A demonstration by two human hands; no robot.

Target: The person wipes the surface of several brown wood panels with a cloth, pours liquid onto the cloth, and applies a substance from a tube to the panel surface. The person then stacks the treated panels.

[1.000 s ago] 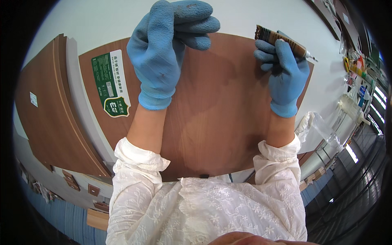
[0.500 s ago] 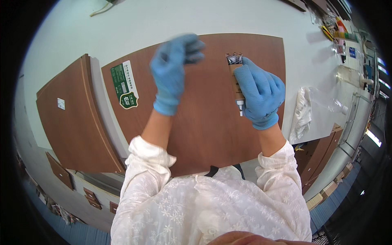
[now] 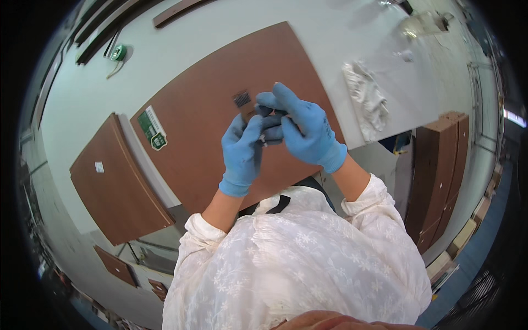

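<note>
At the centre of the frame, a blue-gloved left hand [image 3: 242,148] clamps its fingers on a brown squeeze tube [image 3: 247,108] with a dark crimped end. The blue-gloved right hand [image 3: 309,132] curls just beside it (whether its fingers grip anything cannot be told), above a smooth reddish-brown flat panel [image 3: 192,124].

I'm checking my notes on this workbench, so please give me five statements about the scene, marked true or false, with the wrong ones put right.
1. The left hand and right hand are both gloved in blue. True.
2. Nothing is in the left hand. False: it holds a tube, partly hidden by fingers.
3. A crumpled white cloth lies to the right of the large brown panel. True.
4. The large brown panel bears no label. False: a green-and-white label is near its left edge.
5. A small green roll lies on the pale tabletop. True.
</note>
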